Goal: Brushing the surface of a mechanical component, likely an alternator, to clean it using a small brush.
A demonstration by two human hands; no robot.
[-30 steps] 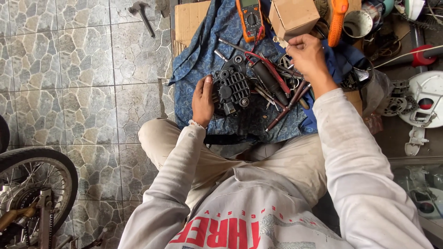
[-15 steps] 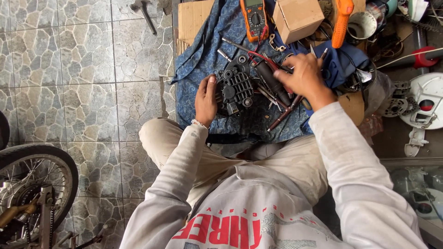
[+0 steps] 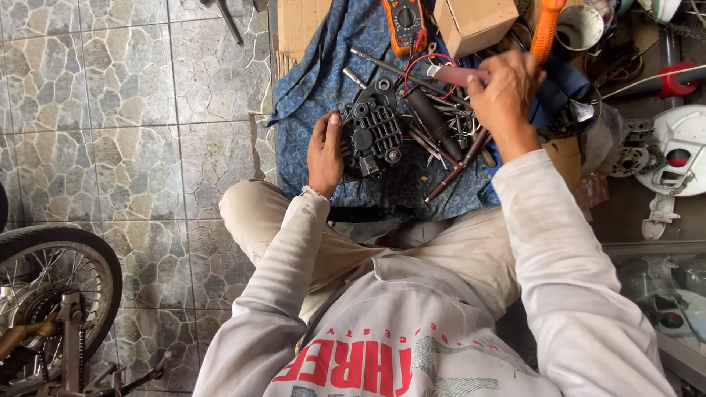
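Left hand [image 3: 325, 153] steadies black ribbed part [image 3: 373, 136]; right hand [image 3: 504, 94] grips red-handled tool [image 3: 454, 74]

Wheel [image 3: 51, 294] — cut off left

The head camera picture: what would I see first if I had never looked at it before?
Probably the black ribbed engine part on the blue patterned cloth, with the left hand resting against its side. Next to it the right hand holds a reddish-handled tool above a heap of loose tools. At the lower left, a spoked wheel stands on the stone-patterned floor tiles.
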